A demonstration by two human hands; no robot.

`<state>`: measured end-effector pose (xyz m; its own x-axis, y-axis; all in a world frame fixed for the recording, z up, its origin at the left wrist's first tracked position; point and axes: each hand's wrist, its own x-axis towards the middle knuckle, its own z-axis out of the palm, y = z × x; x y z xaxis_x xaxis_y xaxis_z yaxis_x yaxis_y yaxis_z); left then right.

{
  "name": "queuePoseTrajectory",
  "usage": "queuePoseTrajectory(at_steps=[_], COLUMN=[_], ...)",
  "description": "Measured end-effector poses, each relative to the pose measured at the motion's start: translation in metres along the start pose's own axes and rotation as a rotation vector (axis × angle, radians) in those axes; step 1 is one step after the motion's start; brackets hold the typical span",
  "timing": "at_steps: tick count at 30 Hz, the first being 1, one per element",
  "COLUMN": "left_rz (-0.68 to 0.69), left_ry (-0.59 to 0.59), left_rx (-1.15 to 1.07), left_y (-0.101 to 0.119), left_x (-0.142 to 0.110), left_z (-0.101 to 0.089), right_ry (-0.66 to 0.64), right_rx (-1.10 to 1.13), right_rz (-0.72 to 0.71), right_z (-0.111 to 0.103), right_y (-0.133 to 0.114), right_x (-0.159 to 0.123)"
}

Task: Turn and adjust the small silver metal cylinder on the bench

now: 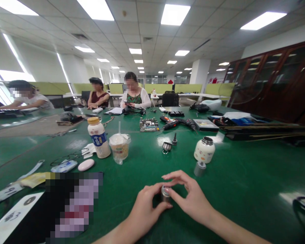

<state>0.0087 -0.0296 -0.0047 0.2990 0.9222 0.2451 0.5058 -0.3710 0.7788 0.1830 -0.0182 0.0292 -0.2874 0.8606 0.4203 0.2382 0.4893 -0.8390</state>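
Observation:
A small metal cylinder (165, 196) stands upright on the green table. My left hand (147, 203) is closed around it, with fingers behind and thumb in front. My right hand (190, 196) grips its top rim with the thumb and a fingertip, the other fingers curved above. Beyond my right hand is a grey metal cylinder part (200, 169). Just behind that stands a round cream flask (204, 150) with a printed face and an uncovered metal neck. Farther off lie a small shiny metal cup-shaped piece (167, 146) and a dark grey stepped part (174, 139).
A drink bottle (99, 139) and lidded plastic cup (119, 149) stand left, near a pink oval case (86, 165). A circuit board (149, 124) and power drills (171, 123) lie farther back. Several people sit across the table. A black cable (302, 203) lies right.

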Motion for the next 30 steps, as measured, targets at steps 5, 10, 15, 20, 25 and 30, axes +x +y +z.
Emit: queuePoseTrajectory(at_steps=[5,10,15,20,25,30], left_rz=[-0.022,-0.029,-0.025,-0.004,0.014,0.008], left_ry=[0.001,-0.002,-0.001,-0.002,0.003,0.005], left_rx=[0.020,0.020,0.021,0.010,0.002,0.002], left_y=[0.002,0.005,0.005,0.004,0.004,0.002], left_x=[0.000,0.001,0.000,0.001,0.001,0.001], left_z=[-0.002,-0.004,-0.004,-0.002,-0.001,-0.001], right_ry=[0.193,0.020,0.111,0.037,-0.037,-0.016], right_rx=[0.029,-0.116,-0.014,0.116,0.045,0.005], right_rz=[-0.016,0.132,0.061,-0.073,-0.078,-0.088], right_z=[-0.010,-0.031,-0.025,-0.006,0.002,0.000], right_y=[0.014,0.047,0.043,0.010,-0.001,-0.001], right_x=[0.010,0.019,0.016,0.007,0.000,0.002])
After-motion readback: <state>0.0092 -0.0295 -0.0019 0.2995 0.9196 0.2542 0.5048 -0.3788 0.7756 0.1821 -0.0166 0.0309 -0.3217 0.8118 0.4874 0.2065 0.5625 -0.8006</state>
